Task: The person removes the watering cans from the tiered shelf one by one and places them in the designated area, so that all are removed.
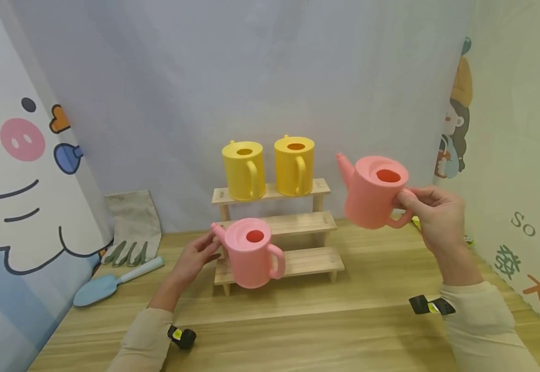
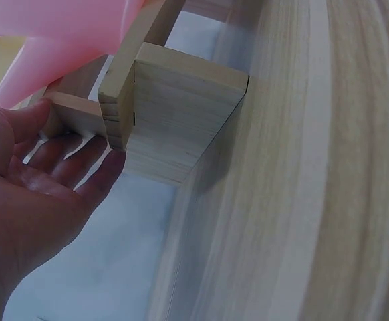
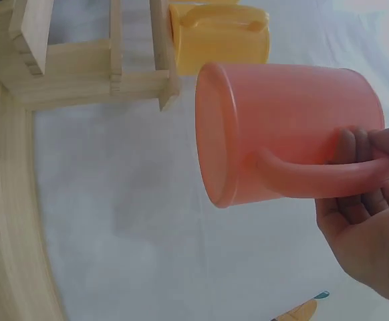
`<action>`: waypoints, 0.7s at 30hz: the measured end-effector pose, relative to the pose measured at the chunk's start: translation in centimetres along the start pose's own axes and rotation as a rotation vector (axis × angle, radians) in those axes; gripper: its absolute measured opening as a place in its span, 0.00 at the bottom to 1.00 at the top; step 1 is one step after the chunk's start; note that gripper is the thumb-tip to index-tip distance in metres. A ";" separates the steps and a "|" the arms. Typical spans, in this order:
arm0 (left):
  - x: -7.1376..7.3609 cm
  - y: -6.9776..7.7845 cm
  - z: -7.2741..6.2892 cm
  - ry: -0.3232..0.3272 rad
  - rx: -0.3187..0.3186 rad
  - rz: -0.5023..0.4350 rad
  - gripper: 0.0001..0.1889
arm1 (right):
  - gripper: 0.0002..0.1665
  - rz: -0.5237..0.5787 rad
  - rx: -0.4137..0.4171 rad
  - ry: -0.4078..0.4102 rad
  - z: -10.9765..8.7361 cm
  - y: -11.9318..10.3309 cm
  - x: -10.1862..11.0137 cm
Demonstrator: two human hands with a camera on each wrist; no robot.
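Note:
My right hand [image 1: 437, 217] grips a pink watering can [image 1: 374, 199] by the top of its handle, thumb on one side and fingers on the other. This can is in the air right of the wooden stand, its spout towards the left. A second pink watering can [image 1: 251, 258] is at the stand's lowest step, its base overlapping the front edge in the head view. Beside its spout is my left hand [image 1: 200, 256], with loosely bent fingers. In the left wrist view, those fingertips [image 2: 114, 157] are right at the end of the step [image 2: 117, 100].
Two yellow watering cans [image 1: 244, 173] stand side by side on the stand's top step [image 1: 270, 192]. At left on the wooden table [image 1: 298, 330] are a light blue trowel [image 1: 100, 289] and a gardening glove [image 1: 132, 222] leaning on the curtain. A printed wall [image 1: 521, 170] bounds the right.

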State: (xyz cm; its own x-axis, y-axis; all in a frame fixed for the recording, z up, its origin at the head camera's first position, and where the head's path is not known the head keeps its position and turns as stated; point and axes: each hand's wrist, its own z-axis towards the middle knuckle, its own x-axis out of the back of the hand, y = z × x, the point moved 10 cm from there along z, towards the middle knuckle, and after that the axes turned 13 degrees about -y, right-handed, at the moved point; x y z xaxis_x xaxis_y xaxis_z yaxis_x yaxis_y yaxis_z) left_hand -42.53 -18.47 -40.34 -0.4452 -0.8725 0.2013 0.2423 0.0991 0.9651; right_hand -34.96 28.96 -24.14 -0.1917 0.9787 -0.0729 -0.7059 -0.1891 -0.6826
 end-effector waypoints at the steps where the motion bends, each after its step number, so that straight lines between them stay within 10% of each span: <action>1: 0.0 0.0 0.0 0.001 -0.002 0.004 0.29 | 0.04 -0.028 -0.035 0.032 -0.1 0.5 0.4; 9: 0.2 -0.1 0.0 0.003 -0.009 0.021 0.28 | 0.07 -0.187 -0.242 0.187 -1.0 4.4 2.7; 21: 0.2 -0.2 0.0 0.011 0.038 0.027 0.30 | 0.21 -0.472 -0.542 0.126 -2.8 11.9 3.8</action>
State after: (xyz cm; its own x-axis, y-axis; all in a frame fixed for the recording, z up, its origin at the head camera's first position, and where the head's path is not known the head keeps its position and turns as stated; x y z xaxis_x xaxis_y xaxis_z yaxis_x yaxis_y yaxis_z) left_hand -42.68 -18.71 -40.52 -0.4293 -0.8746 0.2253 0.2209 0.1402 0.9652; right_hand -42.15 30.62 -34.54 0.1529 0.9543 0.2569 -0.2507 0.2889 -0.9240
